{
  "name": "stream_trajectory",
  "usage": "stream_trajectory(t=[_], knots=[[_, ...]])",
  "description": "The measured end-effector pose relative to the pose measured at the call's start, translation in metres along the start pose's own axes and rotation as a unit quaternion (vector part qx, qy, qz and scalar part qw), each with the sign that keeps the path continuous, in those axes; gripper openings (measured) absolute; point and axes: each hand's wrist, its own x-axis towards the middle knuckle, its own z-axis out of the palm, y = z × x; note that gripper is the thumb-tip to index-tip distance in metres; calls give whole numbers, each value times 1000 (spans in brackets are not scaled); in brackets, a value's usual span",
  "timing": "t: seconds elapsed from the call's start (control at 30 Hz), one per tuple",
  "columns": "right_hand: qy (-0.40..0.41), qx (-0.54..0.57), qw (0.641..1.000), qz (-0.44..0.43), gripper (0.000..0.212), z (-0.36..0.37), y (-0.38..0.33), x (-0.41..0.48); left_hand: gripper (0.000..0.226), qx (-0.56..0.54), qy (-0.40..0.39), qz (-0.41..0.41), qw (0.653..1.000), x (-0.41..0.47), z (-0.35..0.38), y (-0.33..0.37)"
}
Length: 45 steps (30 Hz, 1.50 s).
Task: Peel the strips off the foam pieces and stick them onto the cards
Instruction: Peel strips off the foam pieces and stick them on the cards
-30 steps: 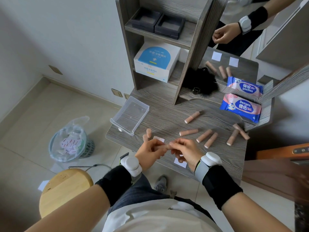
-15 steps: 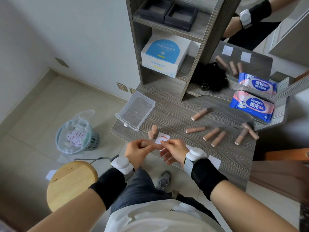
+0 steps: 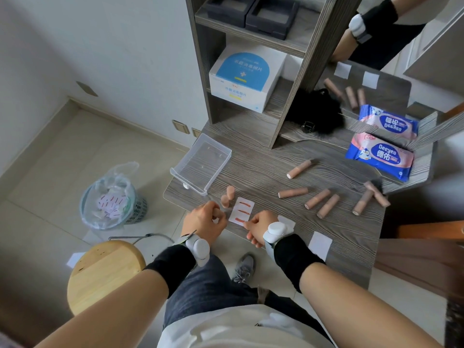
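A person's left hand (image 3: 204, 222) curls at the left edge of a white card (image 3: 241, 210); what its fingers grip is hard to make out. The right hand (image 3: 258, 226) pinches the card's near edge, its lower fingers hidden below the tabletop. The card lies at the front edge of a grey wood-grain table (image 3: 276, 159), in a room with pale floor tiles, beside a lined waste bin (image 3: 113, 199) and a wooden stool (image 3: 105, 275). Its long axis runs away from the person, leaning slightly right; three reddish strips (image 3: 244, 203) cross its width. Two foam pieces (image 3: 227, 197) stand upright just beyond it.
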Motion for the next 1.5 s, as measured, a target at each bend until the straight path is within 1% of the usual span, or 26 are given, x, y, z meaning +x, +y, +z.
stream_trajectory(t=[0.1, 0.17, 0.23, 0.37, 0.43, 0.5, 0.53, 0.57, 0.63, 0.67, 0.7, 0.77, 0.8, 0.9, 0.97, 1.03, 1.1, 1.13, 1.2, 1.23, 1.3, 1.33, 1.37, 1.43, 1.5], knots=[[13, -47, 999, -15, 25, 0, 0, 4, 8, 13, 8, 14, 1000, 2, 6, 0], [30, -92, 995, -34, 32, 0, 1, 7, 8, 10, 21, 20, 1000, 2, 10, -1], [37, -114, 992, -46, 35, 1, 2, 8, 8, 1, 27, 18, 999, 2, 13, -2], [27, -122, 991, -41, 33, -3, -2, 0, 8, -12, 11, 7, 1000, 3, 15, -4], [58, -148, 986, -59, 26, -16, -8, -6, 10, -21, -4, 0, 1000, 2, 13, -5], [124, -207, 966, -91, 13, -36, -14, -9, 17, -25, -12, -11, 1000, 1, 10, -6], [158, -241, 952, -103, 9, -45, -16, -9, 22, -26, -12, -18, 999, -1, 8, -6], [194, -283, 933, -105, 12, -53, -18, -9, 26, -24, -12, -27, 999, -3, 6, -5], [245, -370, 893, -71, 24, -66, -21, -5, 36, -13, -13, -39, 999, -10, 0, -4], [242, -392, 886, -55, 29, -73, -22, -2, 40, -10, -14, -38, 999, -13, -2, -3], [221, -402, 887, -54, 30, -78, -23, 3, 42, -8, -13, -37, 999, -17, -5, -2], [173, -419, 888, -80, 25, -86, -21, 10, 43, -5, -5, -30, 1000, -24, -10, 2], [166, -431, 882, -97, 24, -87, -21, 13, 43, -3, 0, -28, 1000, -28, -13, 4], [175, -457, 862, -127, 23, -88, -19, 15, 42, 0, 9, -18, 1000, -33, -19, 12], [183, -461, 856, -146, 19, -88, -19, 13, 40, -6, 19, 0, 1000, -34, -22, 18], [206, -442, 858, -159, 13, -89, -20, 5, 35, -18, 28, 30, 999, -35, -24, 26], [218, -409, 873, -152, 21, -88, -24, -5, 30, -26, 30, 62, 997, -31, -24, 36], [221, -380, 886, -149, 24, -89, -25, -11, 29, -30, 26, 77, 996, -28, -24, 43], [221, -280, 922, -150, 18, -94, -28, -26, 27, -36, 10, 105, 994, -22, -21, 59], [209, -229, 936, -169, 14, -95, -31, -29, 27, -42, 3, 110, 993, -18, -19, 64], [206, -132, 944, -219, 10, -102, -34, -45, 30, -47, -10, 126, 991, -13, -15, 79], [203, -77, 948, -233, 10, -103, -35, -53, 36, -39, -13, 134, 990, -10, -13, 85], [191, -12, 954, -232, 11, -107, -34, -60, 44, -24, -13, 143, 989, -7, -10, 91], [137, 102, 963, -207, 12, -109, -32, -70, 55, 0, -5, 159, 987, -2, -7, 98], [101, 153, 964, -191, 12, -114, -28, -78, 51, -5, -22, 191, 981, 2, -6, 105]])
